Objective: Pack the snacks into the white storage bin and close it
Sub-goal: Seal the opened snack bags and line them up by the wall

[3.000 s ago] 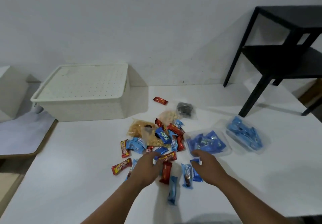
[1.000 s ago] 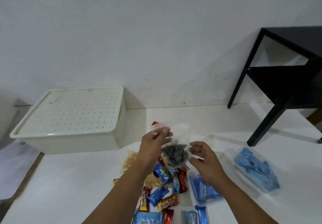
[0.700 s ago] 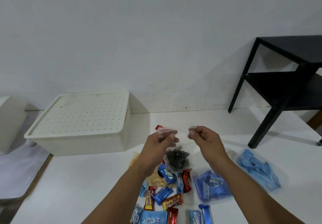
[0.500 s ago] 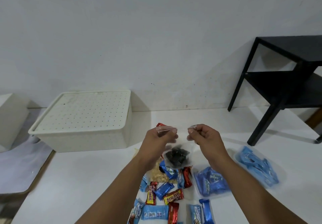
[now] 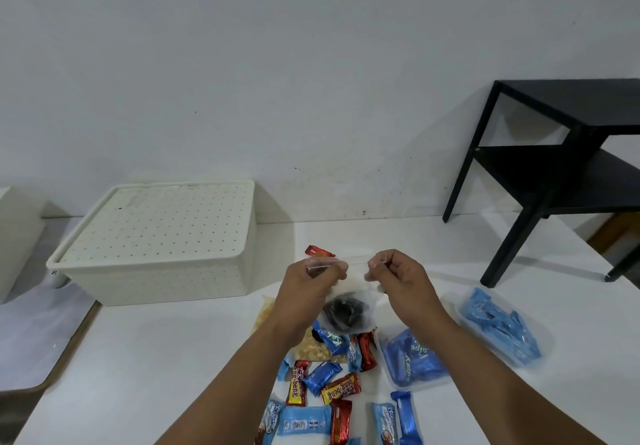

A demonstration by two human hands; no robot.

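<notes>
Lifted off the bench since three seconds ago, the clear bag of dark snacks (image 5: pixel 348 311) hangs between left hand (image 5: pixel 304 288) and right hand (image 5: pixel 398 282), each grip pinching its top edge, at 3 o'clock of the lidded white storage bin (image 5: pixel 162 240).

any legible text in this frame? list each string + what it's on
"beng-beng": red and yellow bar wrapper lying on the table.
"-beng", start hidden: upright red and yellow bar wrapper.
"Kalpa", roughly; letters tilted: blue packs in clear bag.
Light blue wrappers at bottom edge: print too blurred to read.
White storage bin: no readable text.
</notes>
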